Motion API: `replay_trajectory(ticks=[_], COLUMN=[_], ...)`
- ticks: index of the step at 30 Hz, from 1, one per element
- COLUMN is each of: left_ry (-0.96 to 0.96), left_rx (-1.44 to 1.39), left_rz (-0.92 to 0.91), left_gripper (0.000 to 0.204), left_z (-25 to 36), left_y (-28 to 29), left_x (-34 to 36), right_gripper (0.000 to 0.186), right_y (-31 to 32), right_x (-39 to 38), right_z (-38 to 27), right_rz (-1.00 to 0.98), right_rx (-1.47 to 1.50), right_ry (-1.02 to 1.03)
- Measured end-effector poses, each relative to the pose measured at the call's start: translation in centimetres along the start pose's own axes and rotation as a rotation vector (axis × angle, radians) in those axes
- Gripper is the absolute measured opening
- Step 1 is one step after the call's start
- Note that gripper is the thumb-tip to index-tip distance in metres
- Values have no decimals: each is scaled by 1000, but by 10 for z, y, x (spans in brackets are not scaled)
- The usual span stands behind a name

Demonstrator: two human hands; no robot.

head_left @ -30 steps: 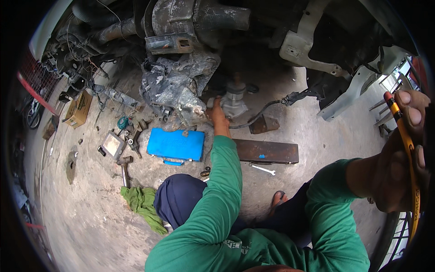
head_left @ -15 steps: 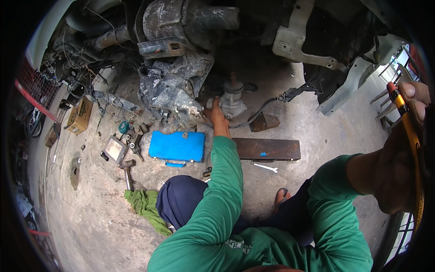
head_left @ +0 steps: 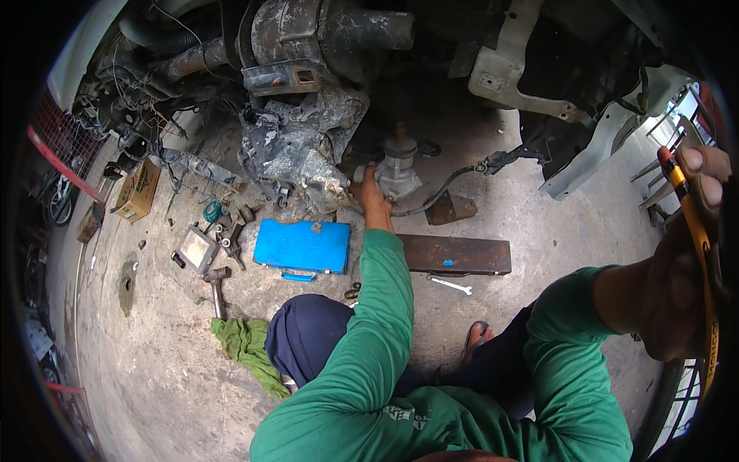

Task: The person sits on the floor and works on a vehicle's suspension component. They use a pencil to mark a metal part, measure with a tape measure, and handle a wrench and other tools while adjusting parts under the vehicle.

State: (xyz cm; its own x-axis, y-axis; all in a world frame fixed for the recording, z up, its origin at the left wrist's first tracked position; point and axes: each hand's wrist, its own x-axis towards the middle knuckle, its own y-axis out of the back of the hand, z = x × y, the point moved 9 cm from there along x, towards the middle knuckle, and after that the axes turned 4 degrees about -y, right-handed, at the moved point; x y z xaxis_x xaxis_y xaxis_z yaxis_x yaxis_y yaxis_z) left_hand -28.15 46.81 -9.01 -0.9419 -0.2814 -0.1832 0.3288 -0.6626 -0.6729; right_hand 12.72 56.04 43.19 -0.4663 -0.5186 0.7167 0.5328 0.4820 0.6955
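Note:
My left hand reaches forward under the vehicle, its fingers curled at the pale cylindrical part beside the dirty metal housing. Just right of it stands a grey bottle-shaped jack with a rusty stem on top. A dark cable curves from there to the right. Close to the camera at the right rim, my right hand is raised with bent fingers. Across it runs a long orange-and-black thing with a red tip; whether the fingers grip it is unclear.
A blue tool case and a brown metal box lie before me, with a wrench nearby. To the left are a hammer, green cloth and cardboard box. A wooden block lies behind the brown box.
The view has shifted very slightly, so the vehicle parts sit a little further right. Both hands keep nearly the same places.

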Motion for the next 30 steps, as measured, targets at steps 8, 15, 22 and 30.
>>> replay_trajectory(ticks=[8, 15, 22, 30], left_ry=[54, 37, 52, 107], left_rx=[-16, 25, 19, 80], left_rz=[10, 61, 30, 40], left_gripper=[76, 66, 53, 53], left_z=[1, 15, 4, 24], left_y=[-9, -4, -15, -16], left_x=[-16, -18, -28, -38], right_gripper=[27, 21, 36, 40], right_y=[-11, -113, -289, -361], right_x=[11, 37, -77, -124], right_z=[9, 82, 181, 157], right_rz=[37, 14, -226, 77], right_rx=[13, 403, 940, 1025], right_ry=[28, -309, -1002, -1317])
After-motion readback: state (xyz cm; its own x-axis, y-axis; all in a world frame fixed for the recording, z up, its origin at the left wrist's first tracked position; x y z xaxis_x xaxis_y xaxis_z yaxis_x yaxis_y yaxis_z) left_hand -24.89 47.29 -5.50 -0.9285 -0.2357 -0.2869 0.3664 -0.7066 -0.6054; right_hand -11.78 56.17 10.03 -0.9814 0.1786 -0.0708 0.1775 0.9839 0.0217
